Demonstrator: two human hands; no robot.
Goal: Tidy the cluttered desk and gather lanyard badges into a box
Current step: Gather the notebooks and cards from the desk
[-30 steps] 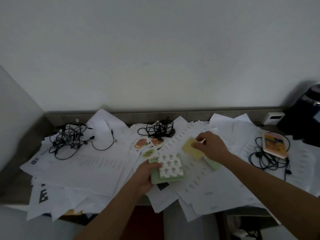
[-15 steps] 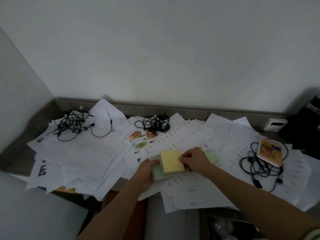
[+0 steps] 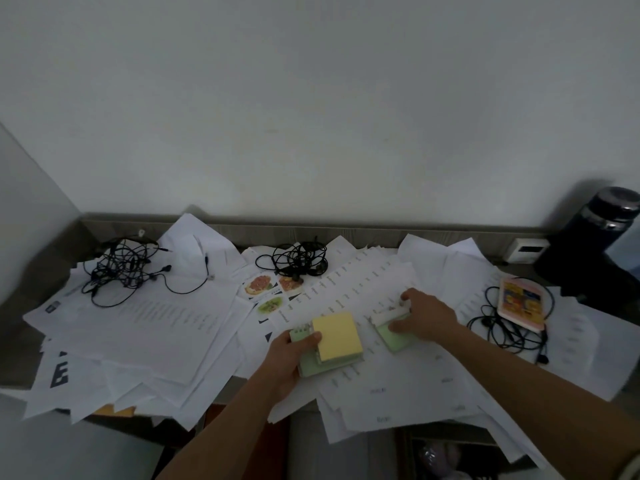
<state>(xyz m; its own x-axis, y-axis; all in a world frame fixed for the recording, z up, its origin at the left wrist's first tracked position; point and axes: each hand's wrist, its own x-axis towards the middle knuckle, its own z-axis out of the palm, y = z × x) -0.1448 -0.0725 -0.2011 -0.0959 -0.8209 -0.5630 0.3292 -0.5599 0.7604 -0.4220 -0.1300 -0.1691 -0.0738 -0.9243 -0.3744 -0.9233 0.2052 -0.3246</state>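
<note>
Left hand [image 3: 284,362] grips a notepad stack [image 3: 330,344] topped with yellow; right hand [image 3: 425,318] pinches a green pad [image 3: 393,332] on the paper-strewn counter [image 3: 346,233]

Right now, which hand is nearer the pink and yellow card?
Right. The right hand, gripping a green pad, is just left of the card; the left hand holds notepads farther left.

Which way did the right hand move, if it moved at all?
Yes. The right hand went right, off the yellow pad, toward the orange card, onto a green pad.
</note>
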